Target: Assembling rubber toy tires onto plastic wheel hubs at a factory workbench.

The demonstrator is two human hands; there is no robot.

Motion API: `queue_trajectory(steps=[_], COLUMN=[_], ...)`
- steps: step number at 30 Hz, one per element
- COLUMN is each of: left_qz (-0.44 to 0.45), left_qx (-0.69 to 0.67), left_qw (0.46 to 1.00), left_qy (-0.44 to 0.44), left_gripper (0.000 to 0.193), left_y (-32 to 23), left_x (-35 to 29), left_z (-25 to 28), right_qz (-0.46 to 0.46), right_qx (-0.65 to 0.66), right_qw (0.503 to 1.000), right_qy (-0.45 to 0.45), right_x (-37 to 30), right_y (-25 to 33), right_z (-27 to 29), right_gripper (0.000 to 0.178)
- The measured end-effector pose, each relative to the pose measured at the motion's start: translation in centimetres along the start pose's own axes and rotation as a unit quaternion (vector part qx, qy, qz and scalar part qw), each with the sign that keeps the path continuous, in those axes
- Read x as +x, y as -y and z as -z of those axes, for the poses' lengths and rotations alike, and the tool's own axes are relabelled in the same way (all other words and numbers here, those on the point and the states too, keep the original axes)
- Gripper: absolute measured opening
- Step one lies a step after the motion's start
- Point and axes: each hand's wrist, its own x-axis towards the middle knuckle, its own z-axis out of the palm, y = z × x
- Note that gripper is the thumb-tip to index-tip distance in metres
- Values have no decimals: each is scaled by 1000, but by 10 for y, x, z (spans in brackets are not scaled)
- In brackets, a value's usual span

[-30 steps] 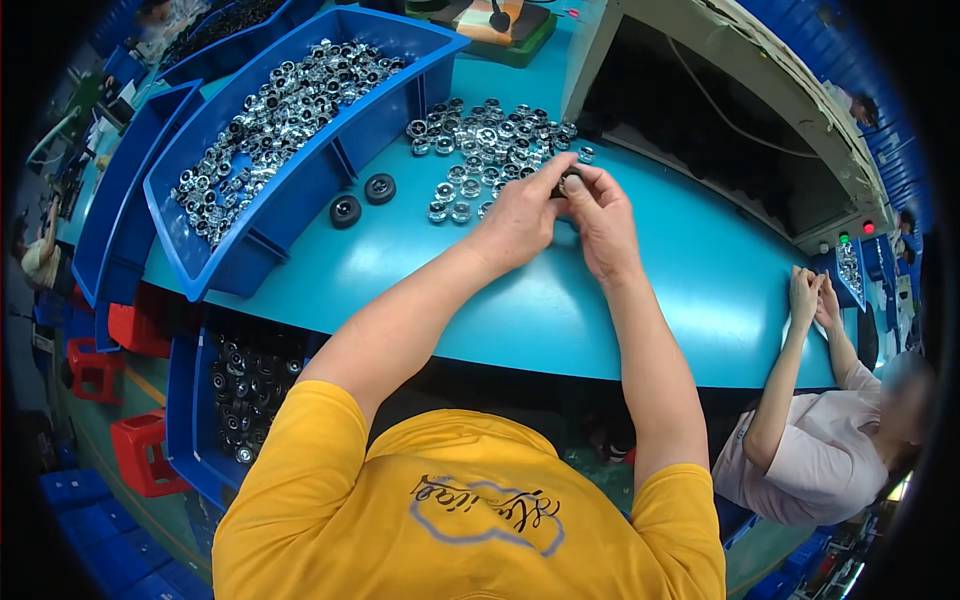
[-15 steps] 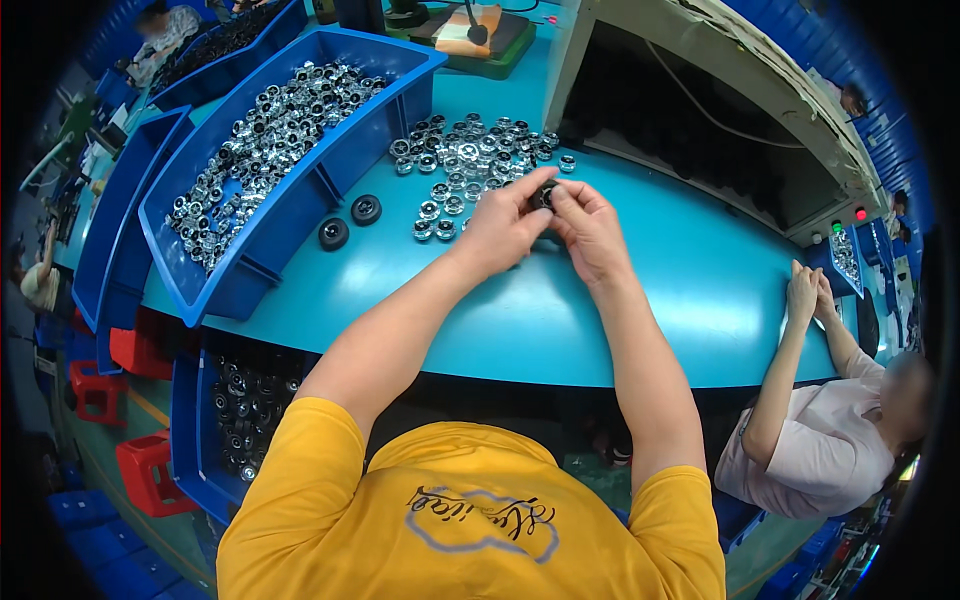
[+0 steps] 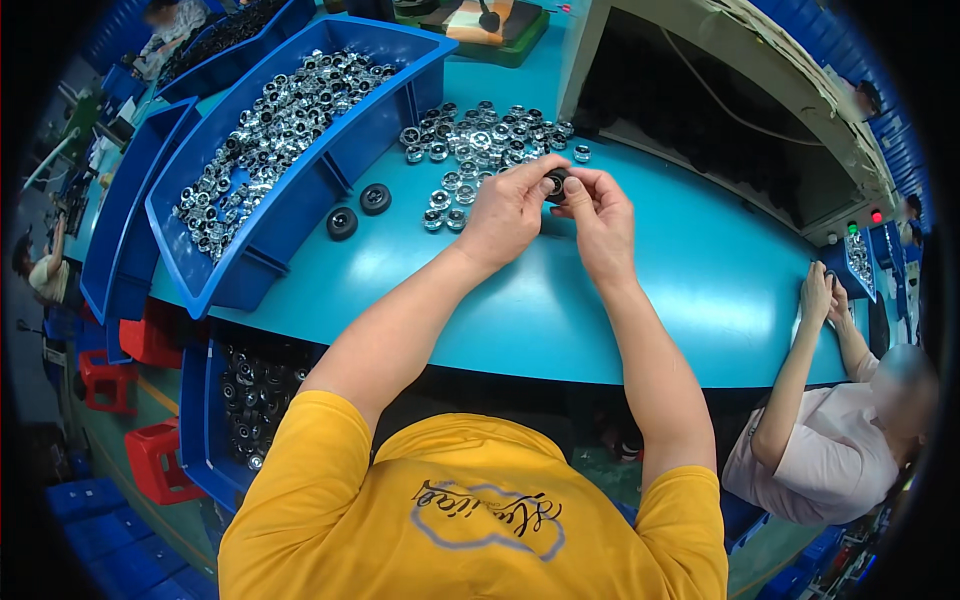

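Both my hands meet above the turquoise table (image 3: pixel 480 330), fingers pinched round one small black wheel (image 3: pixel 557 184). My left hand (image 3: pixel 503 215) grips its left side, and my right hand (image 3: pixel 603 218) grips its right side with the thumb on its face. Fingers hide part of the wheel. Just beyond my hands lies a spread of shiny chrome wheel hubs (image 3: pixel 482 140) with dark centres. To the left, two black-tyred wheels, one (image 3: pixel 375 199) slightly farther than the other (image 3: pixel 341 223), rest on the tabletop.
A large blue bin (image 3: pixel 310 185) full of chrome hubs stands at the left. Below the table edge, another blue bin (image 3: pixel 197 410) holds black wheels. A pale-framed machine with a dark opening (image 3: pixel 690 130) stands at the back right. A co-worker (image 3: pixel 815 440) sits at the right.
The black wheel has turned so more of its face shows between my fingers. My right hand has shifted its grip slightly. The whole view has shifted a little.
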Motion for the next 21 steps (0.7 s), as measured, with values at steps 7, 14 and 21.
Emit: queue_trajectory(steps=[7, 14, 21], left_qz=[131, 76, 137], left_qx=[-98, -23, -122], left_qw=[978, 990, 975], left_qy=[128, 113, 127], left_gripper=[53, 55, 53], left_y=[-12, -9, -13], left_x=[2, -4, -1], left_z=[8, 5, 11], right_qz=[-101, -94, -128], right_qx=[113, 98, 150], right_qw=[988, 990, 979], right_qy=[14, 25, 54], right_x=[10, 7, 4], right_y=[-2, -3, 5], right_z=[14, 15, 20], right_gripper=[27, 27, 29])
